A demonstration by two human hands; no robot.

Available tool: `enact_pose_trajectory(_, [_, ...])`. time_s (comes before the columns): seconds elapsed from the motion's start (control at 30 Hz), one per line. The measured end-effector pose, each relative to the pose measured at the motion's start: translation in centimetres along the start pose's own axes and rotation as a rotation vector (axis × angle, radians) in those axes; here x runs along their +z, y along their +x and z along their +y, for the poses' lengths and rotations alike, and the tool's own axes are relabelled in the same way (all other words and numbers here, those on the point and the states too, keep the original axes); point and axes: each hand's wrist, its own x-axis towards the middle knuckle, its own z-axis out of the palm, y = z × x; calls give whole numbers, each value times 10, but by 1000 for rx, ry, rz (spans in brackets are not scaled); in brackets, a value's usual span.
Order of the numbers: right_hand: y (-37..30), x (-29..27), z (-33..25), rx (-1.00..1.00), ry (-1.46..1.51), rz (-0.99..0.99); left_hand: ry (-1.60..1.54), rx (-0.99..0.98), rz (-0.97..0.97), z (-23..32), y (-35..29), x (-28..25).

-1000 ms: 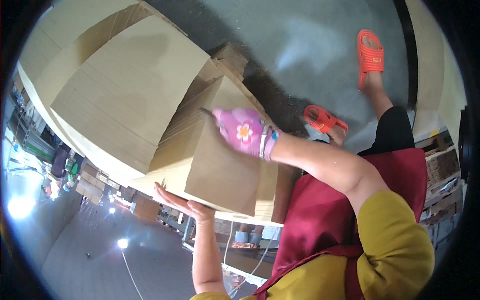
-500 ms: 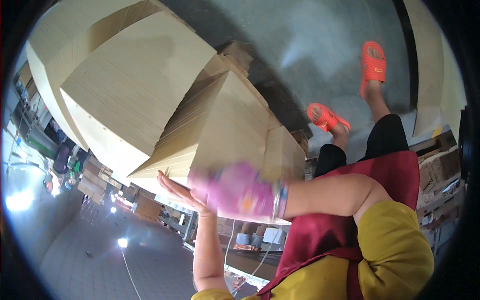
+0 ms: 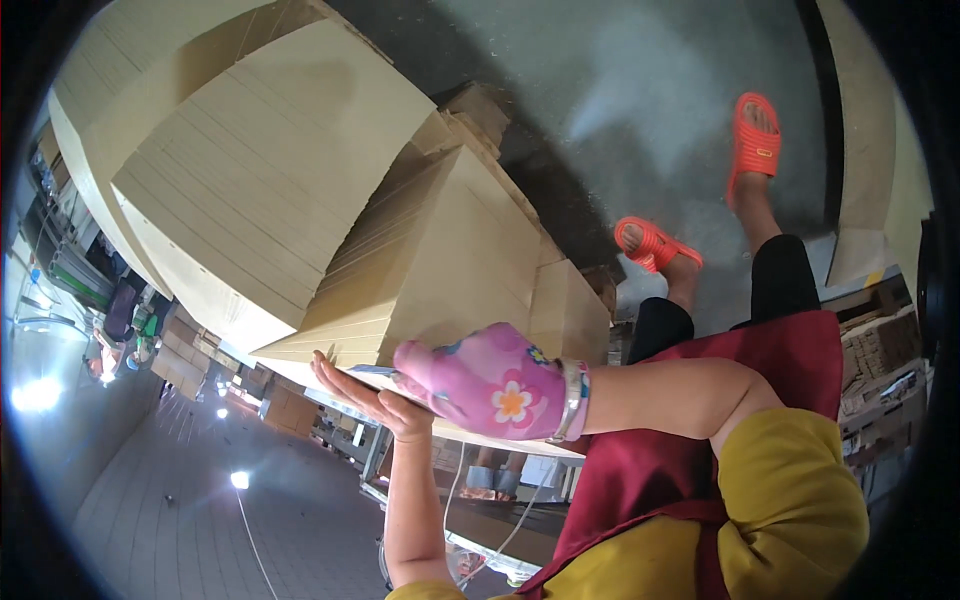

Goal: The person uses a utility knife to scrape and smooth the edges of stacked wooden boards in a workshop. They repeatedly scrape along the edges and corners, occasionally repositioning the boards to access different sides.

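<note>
My left hand (image 3: 375,398), bare, lies with its fingers stretched along the end edge of a stack of cardboard sheets (image 3: 465,250). My right hand (image 3: 490,385) wears a pink glove with a flower print. It rests on the near corner of the same stack, right beside my left hand, with its fingers closed together. A thin dark bluish edge shows between the two hands; what it belongs to, I cannot make out. A band with a metallic look circles the right wrist over the glove's cuff.
Another tall stack of cardboard sheets (image 3: 270,160) leans on the left. Orange slippers (image 3: 755,140) are on my feet on the grey floor (image 3: 650,90). A pale board (image 3: 865,150) stands at the right, above stacked cardboard (image 3: 880,350). Cartons (image 3: 290,410) stand in the background.
My right hand, blurred by motion before, is now sharp and steady on the stack's corner, a little farther right. My left hand stays nearly in place.
</note>
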Motion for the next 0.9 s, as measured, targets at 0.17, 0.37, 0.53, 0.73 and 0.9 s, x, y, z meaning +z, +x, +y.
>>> enact_pose_trajectory(0.17, [16, 6, 55, 133, 68, -15, 16, 0, -28, 5, 3, 1])
enact_pose_trajectory(0.37, [26, 8, 55, 54, 20, 73, 54, -18, -19, 4, 4, 2])
enact_pose_trajectory(0.53, [53, -4, 132, 241, -7, 75, 72, -20, -27, 10, 6, 1])
enact_pose_trajectory(0.73, [23, 10, 80, -110, 9, 214, 77, -18, -22, 4, 4, 3])
enact_pose_trajectory(0.9, [50, -6, 164, 191, -99, 75, 54, -14, -6, 4, 6, 7])
